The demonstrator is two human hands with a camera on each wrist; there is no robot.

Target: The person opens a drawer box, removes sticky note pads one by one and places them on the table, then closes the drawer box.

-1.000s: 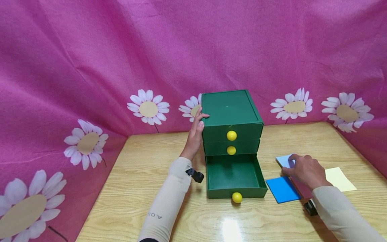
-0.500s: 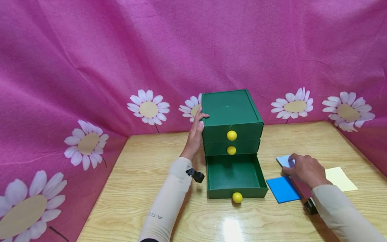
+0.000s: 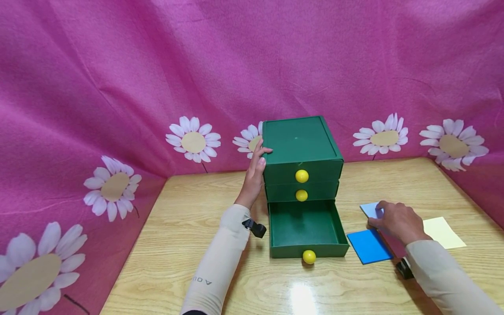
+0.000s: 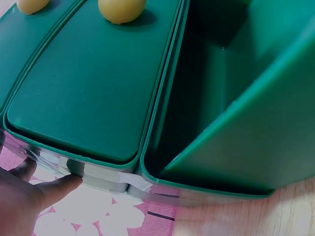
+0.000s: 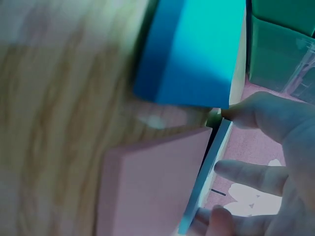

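My left hand [image 3: 253, 181] rests against the left side of a green three-drawer cabinet [image 3: 301, 140], one finger over its top edge. In the left wrist view the fingers of that hand [image 4: 29, 196] lie along the clear side. The bottom drawer [image 3: 309, 250] is pulled out; the two upper ones are closed. At the right, my right hand [image 3: 398, 221] holds a light blue sticky note pad [image 3: 369, 209] between thumb and bent fingers. In the right wrist view, the thumb meets one end of the light blue pad [image 5: 206, 172], with fingertips along its face.
A bright blue pad [image 3: 369, 247] lies between the drawer and the right hand. Partly under that hand is a dark reddish pad [image 3: 393, 244], which looks pinkish in the right wrist view. A pale yellow pad [image 3: 442, 234] lies farther right. Pink flowered cloth [image 3: 220, 78] hangs behind the wooden table [image 3: 185, 227].
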